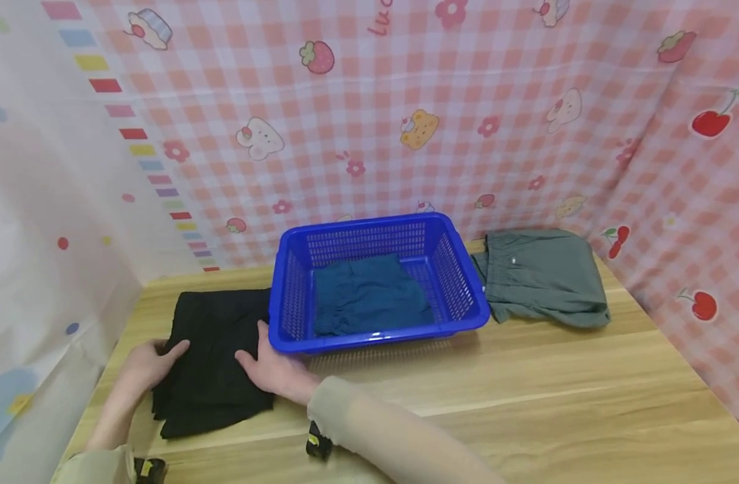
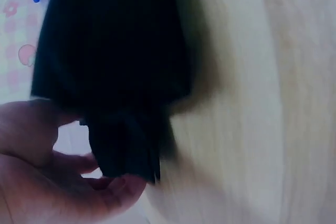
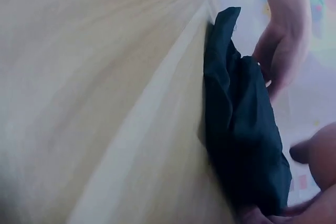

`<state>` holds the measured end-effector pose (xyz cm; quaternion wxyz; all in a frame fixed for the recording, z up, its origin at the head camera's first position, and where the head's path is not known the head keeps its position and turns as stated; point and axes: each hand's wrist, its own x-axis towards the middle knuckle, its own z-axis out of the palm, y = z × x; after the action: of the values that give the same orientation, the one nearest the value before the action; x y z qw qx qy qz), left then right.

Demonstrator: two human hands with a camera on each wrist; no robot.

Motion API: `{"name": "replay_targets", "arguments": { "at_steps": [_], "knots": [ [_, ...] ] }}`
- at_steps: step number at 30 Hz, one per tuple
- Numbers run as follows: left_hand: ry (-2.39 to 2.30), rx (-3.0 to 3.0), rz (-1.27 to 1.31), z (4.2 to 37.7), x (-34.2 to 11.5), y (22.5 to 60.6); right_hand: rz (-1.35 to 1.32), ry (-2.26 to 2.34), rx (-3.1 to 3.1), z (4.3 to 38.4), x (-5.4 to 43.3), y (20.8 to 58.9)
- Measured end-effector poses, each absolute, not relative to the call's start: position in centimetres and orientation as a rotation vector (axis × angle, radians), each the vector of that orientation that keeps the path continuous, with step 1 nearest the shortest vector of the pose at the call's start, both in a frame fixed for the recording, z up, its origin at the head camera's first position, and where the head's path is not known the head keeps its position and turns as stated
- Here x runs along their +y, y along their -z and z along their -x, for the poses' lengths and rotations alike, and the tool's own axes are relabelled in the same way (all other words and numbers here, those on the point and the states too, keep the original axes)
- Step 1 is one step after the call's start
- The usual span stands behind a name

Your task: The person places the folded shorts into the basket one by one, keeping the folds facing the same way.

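A folded black garment lies at the left of the wooden table, its lower layers showing at the near edge. My left hand grips its left side, thumb on top; the left wrist view shows fingers curled under a corner of the cloth. At the right side, my right hand holds the edge, thumb pointing over the cloth, partly beneath the basket's rim in the head view. In the right wrist view fingertips meet the garment's lower end. Blur hides how firmly they hold.
A blue plastic basket stands at the middle back, beside the black garment, with a folded teal garment inside. Right of it lies a folded grey-green garment. A patterned pink checked cloth hangs behind the table.
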<state>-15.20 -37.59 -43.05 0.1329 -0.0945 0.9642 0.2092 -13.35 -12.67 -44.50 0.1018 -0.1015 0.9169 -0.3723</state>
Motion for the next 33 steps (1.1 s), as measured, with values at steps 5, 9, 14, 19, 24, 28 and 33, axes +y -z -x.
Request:
{"name": "replay_targets", "arguments": {
  "at_steps": [5,9,14,19,24,28,33],
  "knots": [
    [-0.581,2.783,0.281,15.1,-37.1,42.6,0.238,1.100,2.783,13.1,-12.9,44.5],
    [-0.604,2.741,0.252,14.7,-36.8,42.5,0.187,1.035,2.786,13.0,-13.0,44.6],
    [-0.632,2.772,0.201,13.7,-36.6,42.6,0.272,0.973,2.785,12.9,-12.9,44.8],
    [-0.654,2.771,0.192,12.9,-36.8,42.6,0.328,1.063,2.788,12.7,-12.7,45.0],
    [-0.755,2.721,0.203,12.4,-37.4,42.9,0.248,1.218,2.726,12.7,-12.6,44.8],
    [-0.813,2.680,0.226,11.9,-37.8,43.2,0.179,1.272,2.646,12.7,-12.6,44.6],
    [-0.833,2.630,0.226,11.4,-37.9,43.1,0.211,1.250,2.653,12.6,-12.4,45.1]
  ]
}}
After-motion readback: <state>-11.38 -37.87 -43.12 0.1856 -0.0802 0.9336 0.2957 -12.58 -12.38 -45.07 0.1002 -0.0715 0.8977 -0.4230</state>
